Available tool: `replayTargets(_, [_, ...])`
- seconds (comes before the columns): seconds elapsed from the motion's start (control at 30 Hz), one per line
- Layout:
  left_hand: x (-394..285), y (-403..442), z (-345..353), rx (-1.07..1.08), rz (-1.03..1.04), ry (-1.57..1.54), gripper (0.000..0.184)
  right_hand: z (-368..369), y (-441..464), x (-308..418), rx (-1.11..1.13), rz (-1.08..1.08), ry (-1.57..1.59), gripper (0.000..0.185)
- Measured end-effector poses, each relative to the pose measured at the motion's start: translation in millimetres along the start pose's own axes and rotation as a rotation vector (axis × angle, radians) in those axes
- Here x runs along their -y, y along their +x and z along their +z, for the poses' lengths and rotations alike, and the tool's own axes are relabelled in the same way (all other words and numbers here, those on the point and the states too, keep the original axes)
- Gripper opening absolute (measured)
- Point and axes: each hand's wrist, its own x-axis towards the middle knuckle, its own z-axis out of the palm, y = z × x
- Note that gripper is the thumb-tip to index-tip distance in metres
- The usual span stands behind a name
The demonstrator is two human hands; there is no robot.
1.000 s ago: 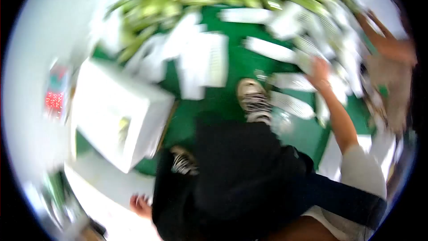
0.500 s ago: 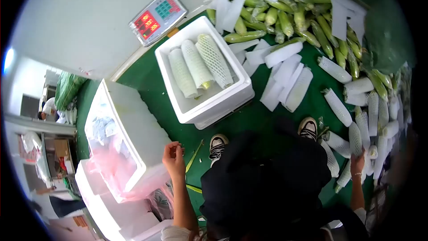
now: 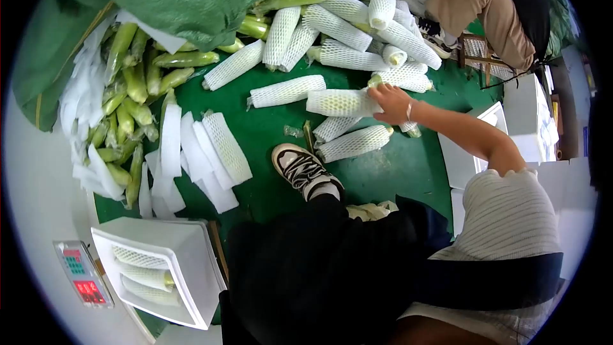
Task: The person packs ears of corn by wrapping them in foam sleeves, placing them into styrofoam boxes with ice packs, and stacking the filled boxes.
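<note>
My right hand (image 3: 391, 103) reaches out over the floor, fingers curled round the right end of a long green vegetable in a white foam net sleeve (image 3: 341, 103). Two more sleeved vegetables, one of them a net-wrapped piece (image 3: 355, 143), lie just below it. Another sleeved vegetable (image 3: 287, 91) rests to its left, and a pile of sleeved ones (image 3: 345, 55) spreads out beyond. My left hand is out of view.
Unsleeved green vegetables in clear film (image 3: 133, 83) are heaped at left, near white foam sheets (image 3: 201, 147). A white foam box (image 3: 191, 243) with three sleeved vegetables stands lower left beside a scale display (image 3: 83, 275). A person (image 3: 479, 6) sits upper right; foam boxes (image 3: 527, 112) stand below.
My view has swung right, bringing the sleeved pile to the middle and another person into sight. My left hand has gone out of view. My right hand remains at the sleeved vegetables.
</note>
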Motion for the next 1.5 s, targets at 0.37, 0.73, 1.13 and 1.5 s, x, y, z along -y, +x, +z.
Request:
replayTargets(0.37, [-2,10,3,0.033,-0.032,0.015,0.010,16,129,-33,-0.200,0.490,-0.005,0.081])
replayTargets(0.73, [30,8,-24,0.076,0.017,-0.155,0.011,-85,-35,20,0.211,-0.016,1.409,0.097])
replayTargets(1.13, [-211,34,-59,-0.067,0.718,0.238,0.025,-240,80,468,0.309,-1.176,0.156,0.077])
replayTargets(1.5, [-182,153,-8,0.105,1.110,0.912,0.035,-217,129,647,0.775,-1.204,-0.796,0.079])
